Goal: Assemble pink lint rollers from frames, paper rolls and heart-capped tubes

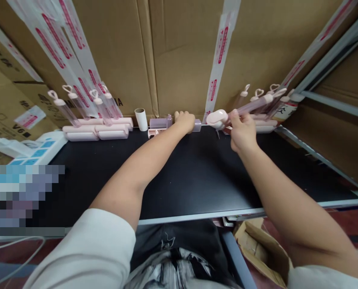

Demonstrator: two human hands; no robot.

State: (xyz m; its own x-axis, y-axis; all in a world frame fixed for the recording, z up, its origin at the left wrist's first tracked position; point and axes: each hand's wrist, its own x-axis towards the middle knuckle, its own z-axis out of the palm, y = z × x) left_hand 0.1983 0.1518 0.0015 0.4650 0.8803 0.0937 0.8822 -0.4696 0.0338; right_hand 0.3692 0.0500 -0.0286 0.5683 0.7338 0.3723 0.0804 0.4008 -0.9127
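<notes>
"Where's the pink tool (217, 117)?"
"Tilted above the table (193, 180), right hand (244, 130) clamped round its handle (250, 106); a careless swing could topple those upright tools (267, 110)."
"Left hand (185, 121)?"
"Over lilac pieces (159, 123); can't tell its grip."

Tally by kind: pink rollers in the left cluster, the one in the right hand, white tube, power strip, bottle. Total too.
Left-cluster rollers: 4
Roller in right hand: 1
Tube: 1
Power strip: 1
Bottle: 1
Total: 8
</notes>
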